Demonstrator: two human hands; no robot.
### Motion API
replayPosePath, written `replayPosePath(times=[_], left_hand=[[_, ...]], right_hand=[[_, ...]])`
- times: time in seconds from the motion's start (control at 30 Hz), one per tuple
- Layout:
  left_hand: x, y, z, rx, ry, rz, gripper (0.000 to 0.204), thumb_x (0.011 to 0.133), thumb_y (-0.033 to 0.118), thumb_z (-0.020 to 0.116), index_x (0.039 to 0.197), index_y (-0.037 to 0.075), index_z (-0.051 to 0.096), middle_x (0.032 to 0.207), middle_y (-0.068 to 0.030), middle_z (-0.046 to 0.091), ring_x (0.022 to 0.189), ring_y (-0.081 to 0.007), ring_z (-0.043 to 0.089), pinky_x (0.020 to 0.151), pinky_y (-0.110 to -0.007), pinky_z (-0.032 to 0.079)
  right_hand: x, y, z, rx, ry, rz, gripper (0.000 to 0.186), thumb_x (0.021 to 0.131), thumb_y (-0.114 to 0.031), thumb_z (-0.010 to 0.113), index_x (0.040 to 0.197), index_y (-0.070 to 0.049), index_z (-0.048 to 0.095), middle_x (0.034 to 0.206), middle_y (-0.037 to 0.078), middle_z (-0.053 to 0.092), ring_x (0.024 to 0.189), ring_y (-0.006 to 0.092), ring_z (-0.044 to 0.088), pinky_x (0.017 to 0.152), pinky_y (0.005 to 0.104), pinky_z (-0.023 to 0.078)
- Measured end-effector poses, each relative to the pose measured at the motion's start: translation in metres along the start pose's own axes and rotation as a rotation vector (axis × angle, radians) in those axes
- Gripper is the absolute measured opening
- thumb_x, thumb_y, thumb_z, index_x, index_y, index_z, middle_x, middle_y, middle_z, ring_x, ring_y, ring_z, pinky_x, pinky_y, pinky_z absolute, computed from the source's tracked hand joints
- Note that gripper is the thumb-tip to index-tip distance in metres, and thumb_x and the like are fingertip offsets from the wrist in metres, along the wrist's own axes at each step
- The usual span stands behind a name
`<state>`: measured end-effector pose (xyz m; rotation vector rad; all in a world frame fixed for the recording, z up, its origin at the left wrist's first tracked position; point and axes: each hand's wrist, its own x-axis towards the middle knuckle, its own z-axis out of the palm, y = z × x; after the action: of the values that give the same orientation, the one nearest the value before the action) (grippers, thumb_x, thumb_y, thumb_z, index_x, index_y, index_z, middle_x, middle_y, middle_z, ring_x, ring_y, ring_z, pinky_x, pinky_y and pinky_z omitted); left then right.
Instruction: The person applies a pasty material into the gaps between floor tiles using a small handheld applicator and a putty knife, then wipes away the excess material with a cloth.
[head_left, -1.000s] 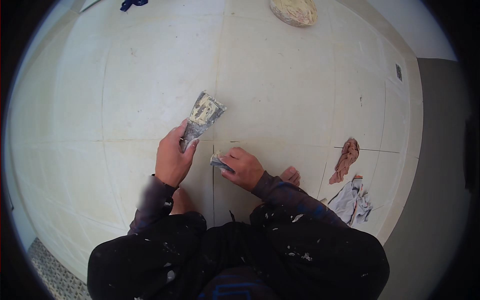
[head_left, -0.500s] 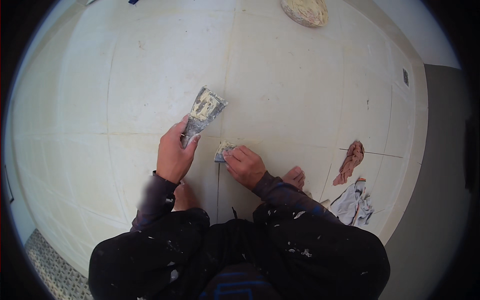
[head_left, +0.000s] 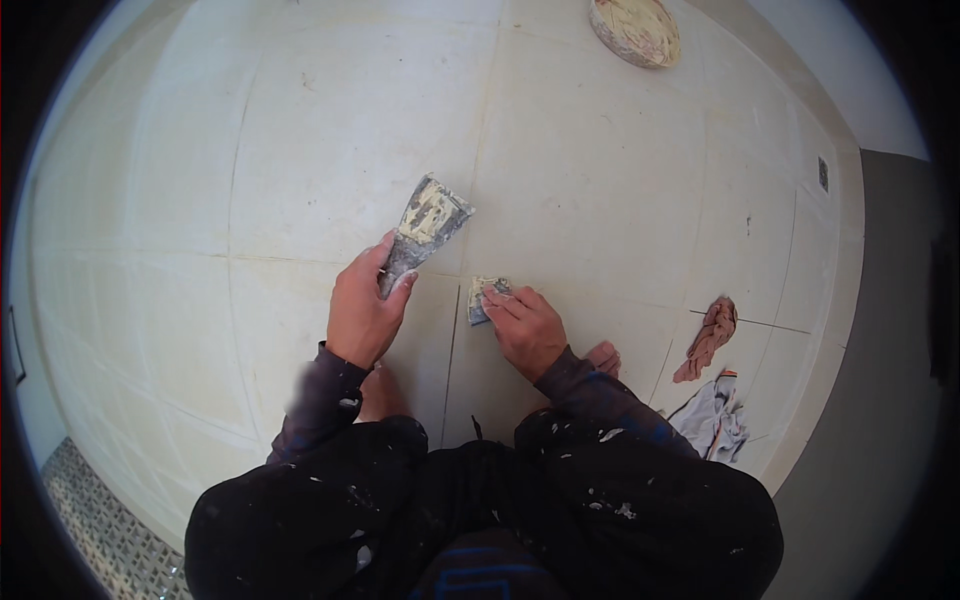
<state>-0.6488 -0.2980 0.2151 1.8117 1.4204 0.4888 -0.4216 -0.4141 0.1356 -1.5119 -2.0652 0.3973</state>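
Observation:
My left hand [head_left: 367,308] grips a putty knife [head_left: 428,225] by its grey handle. Cream paste is smeared across its wide blade, which points up and away from me. In my right hand [head_left: 525,325] is a smaller scraper [head_left: 487,302], pinched between thumb and fingers, with cream paste on its upper part. The small scraper is at the floor, just right of a dark joint [head_left: 450,370] between pale tiles [head_left: 560,190]; whether its edge touches the tile I cannot tell. My fingers cover part of it.
A round tub [head_left: 637,32] of cream paste stands at the far right. A crumpled brown cloth [head_left: 708,340] and a grey-white cloth [head_left: 710,418] lie to my right. My bare feet [head_left: 603,358] rest on the tiles. A patterned mat [head_left: 110,525] is at the lower left.
The whole view has shifted slightly. My right hand has moved the small scraper a little to the right, off the dark joint. My left hand keeps its hold on the putty knife.

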Motion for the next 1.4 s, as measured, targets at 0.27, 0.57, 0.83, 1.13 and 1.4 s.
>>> replayPosePath(times=[0.27,0.57,0.83,1.13,1.4], left_hand=[[0.001,0.006,0.001,-0.004,-0.029,-0.052,0.054,0.091,0.006,0.070,0.141,-0.006,0.054,0.118,-0.0212,0.070,0.101,-0.0251,0.070,0.092,-0.034,0.053],[-0.003,-0.001,0.003,-0.009,0.008,-0.039,0.054,0.092,0.005,0.070,0.141,-0.007,0.053,0.117,-0.0211,0.070,0.102,-0.0251,0.070,0.092,-0.034,0.053],[0.001,0.009,0.000,-0.006,-0.026,-0.062,0.054,0.091,0.006,0.070,0.141,-0.007,0.053,0.117,-0.0210,0.070,0.101,-0.0249,0.070,0.091,-0.034,0.053],[0.003,0.015,-0.001,-0.015,-0.053,-0.129,0.053,0.091,0.005,0.070,0.141,-0.006,0.054,0.118,-0.0212,0.070,0.101,-0.0246,0.070,0.091,-0.034,0.054],[0.000,0.010,0.002,-0.014,-0.027,-0.089,0.053,0.092,0.006,0.070,0.141,-0.005,0.053,0.117,-0.0227,0.069,0.101,-0.0271,0.069,0.091,-0.035,0.053]], right_hand=[[0.039,0.017,-0.035,0.204,-0.049,0.105,0.025,0.087,-0.002,0.062,0.111,0.000,0.066,0.114,0.013,0.072,0.108,0.0312,0.063,0.092,0.0401,0.054],[-0.001,0.012,-0.027,-0.004,-0.138,0.021,0.023,0.086,-0.002,0.061,0.108,-0.001,0.068,0.116,0.012,0.072,0.108,0.0295,0.064,0.092,0.0383,0.054],[0.015,0.021,-0.016,-0.039,-0.022,-0.007,0.028,0.083,-0.003,0.059,0.109,-0.002,0.068,0.115,0.010,0.072,0.111,0.0294,0.062,0.096,0.0390,0.052],[0.014,0.022,-0.020,-0.072,-0.004,-0.038,0.030,0.083,-0.002,0.059,0.111,-0.002,0.069,0.114,0.010,0.071,0.113,0.0271,0.061,0.096,0.0387,0.051],[0.001,0.042,-0.045,0.581,-0.148,0.606,0.033,0.088,-0.006,0.066,0.119,0.005,0.065,0.108,0.018,0.072,0.098,0.0366,0.068,0.091,0.0410,0.053]])
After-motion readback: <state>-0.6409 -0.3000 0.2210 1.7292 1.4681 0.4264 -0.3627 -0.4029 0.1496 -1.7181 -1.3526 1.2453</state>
